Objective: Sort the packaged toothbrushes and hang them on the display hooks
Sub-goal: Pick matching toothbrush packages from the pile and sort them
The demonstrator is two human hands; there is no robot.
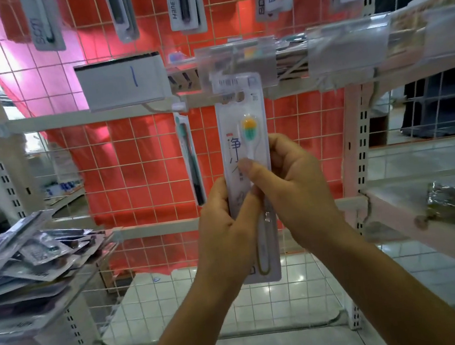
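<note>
Filling most of your view is a white wire grid panel [140, 165] with a red cloth [148, 187] behind it, framed by pale slotted uprights. Along the top row, several packaged toothbrushes [186, 4] already hang side by side against the grid. To your left, a shelf [72, 292] carries a loose pile of packages [29, 260], lying at mixed angles. A white label card [122, 80] marked with a single blue stroke sits at the front of a hook, just left of a clear plastic tag holder [236, 63]. Behind and left of your hands, one dark-handled toothbrush pack [191, 159] hangs against the grid.

You hold a long white toothbrush package [243, 131] upright at the centre, its top edge up against the clear tag holder; whether it is on the hook is unclear. Your left hand [224, 229] grips the pack's left edge low down, fingers curled round it. Your right hand [293, 187] pinches it from the right, thumb pressed on the front.
</note>
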